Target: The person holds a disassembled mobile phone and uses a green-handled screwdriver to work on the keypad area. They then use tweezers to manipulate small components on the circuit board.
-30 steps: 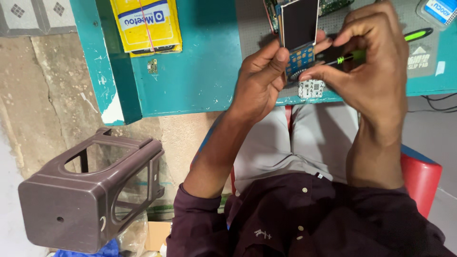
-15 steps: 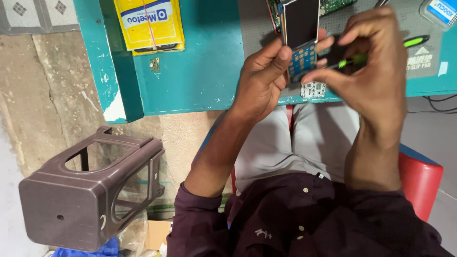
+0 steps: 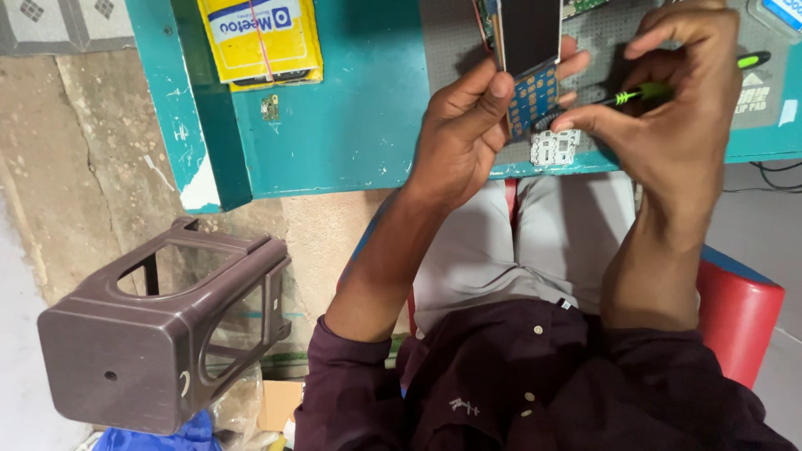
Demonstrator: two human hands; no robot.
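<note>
While seated on a red stool [image 3: 739,317], with a brown plastic stool [image 3: 159,330] near left: left hand [image 3: 464,138] clamped on a phone board [image 3: 528,58], held upright over the teal table [image 3: 351,108]; right hand [image 3: 677,117] pinching a green screwdriver [image 3: 660,89], tip at the board's keypad contacts. White keypad [image 3: 554,147] just below; yellow box [image 3: 261,38] far left.

Teal surface [image 3: 351,125]: bare stretch between yellow box [image 3: 261,38] and left hand [image 3: 464,138], passable apart from one small chip [image 3: 269,107] just below the box. Right of that stretch: grey mat [image 3: 455,50] crowded by opened phone [image 3: 528,58], white keypad [image 3: 555,147], right hand [image 3: 677,125] with green screwdriver [image 3: 660,88]. Below the surface's left corner: brown stool [image 3: 159,334] blocks the floor.
</note>
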